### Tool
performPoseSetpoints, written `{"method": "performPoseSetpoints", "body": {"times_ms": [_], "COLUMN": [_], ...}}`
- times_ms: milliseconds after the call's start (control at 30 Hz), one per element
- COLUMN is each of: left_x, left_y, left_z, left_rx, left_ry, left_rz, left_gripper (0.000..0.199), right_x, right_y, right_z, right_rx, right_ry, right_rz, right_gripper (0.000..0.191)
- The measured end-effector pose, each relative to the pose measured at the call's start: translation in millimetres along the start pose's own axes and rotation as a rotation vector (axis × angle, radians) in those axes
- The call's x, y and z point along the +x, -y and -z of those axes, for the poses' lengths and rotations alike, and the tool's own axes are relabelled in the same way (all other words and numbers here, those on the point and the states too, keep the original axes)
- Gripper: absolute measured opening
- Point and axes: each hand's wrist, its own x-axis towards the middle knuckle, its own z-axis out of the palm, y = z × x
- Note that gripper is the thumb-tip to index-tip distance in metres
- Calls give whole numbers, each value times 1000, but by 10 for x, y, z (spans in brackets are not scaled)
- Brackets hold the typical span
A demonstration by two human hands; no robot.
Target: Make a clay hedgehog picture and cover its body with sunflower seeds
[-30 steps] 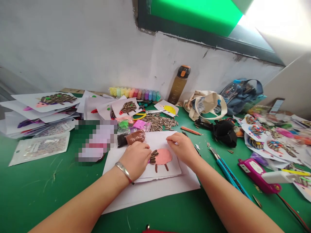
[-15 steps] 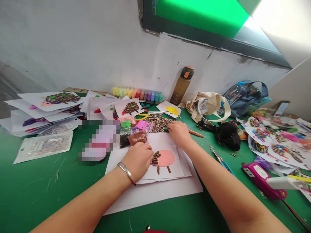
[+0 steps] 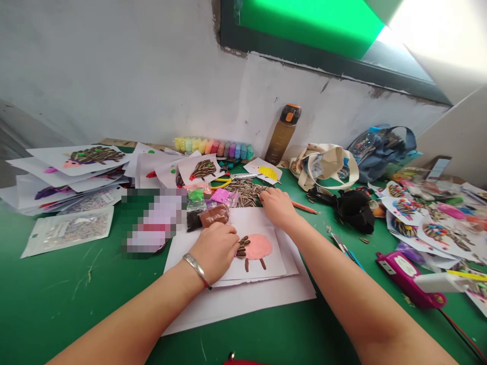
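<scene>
My left hand point(image 3: 215, 249), with a silver bangle on the wrist, rests curled on a white card point(image 3: 272, 263) beside a pink clay animal shape point(image 3: 257, 247) that has several striped sunflower seeds point(image 3: 242, 246) stuck at its left end. My right hand point(image 3: 277, 205) reaches forward to the near edge of a pile of sunflower seeds point(image 3: 247, 191), fingers bent down onto the seeds; what it pinches is hidden. The card lies on larger white sheets point(image 3: 243, 299) on the green table.
Small clay packets point(image 3: 213, 215) lie left of the card. Finished seed pictures point(image 3: 76, 157) are stacked at left and spread at right point(image 3: 437, 228). A brown bottle point(image 3: 283, 133), clay sticks point(image 3: 213, 147), bags point(image 3: 327, 165), a blue knife point(image 3: 344, 248) and a pink glue gun point(image 3: 407, 271) surround the sheets.
My right hand left the pink shape and moved forward to the seed pile. My left hand stayed on the card. The view shifted slightly.
</scene>
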Motion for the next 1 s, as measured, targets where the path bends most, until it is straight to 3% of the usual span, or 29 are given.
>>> {"method": "performPoseSetpoints", "body": {"times_ms": [267, 500, 667, 800, 1000], "left_x": [-11, -2, 2, 9, 20], "left_y": [6, -8, -7, 3, 5], "left_z": [1, 10, 15, 0, 2], "left_rx": [-10, 2, 36, 38, 25], "left_ry": [-7, -4, -2, -2, -6], "left_rz": [-10, -14, -22, -49, -43], "left_gripper": [30, 29, 31, 32, 30], "right_x": [-75, -195, -625, -960, -1113], "right_y": [112, 75, 138, 216, 335], "right_z": [60, 171, 283, 266, 276], "right_rx": [-17, 62, 491, 782, 920], "right_ry": [-60, -142, -136, -132, -6], "right_rz": [83, -10, -2, 87, 77], "right_gripper": [22, 26, 25, 22, 23]}}
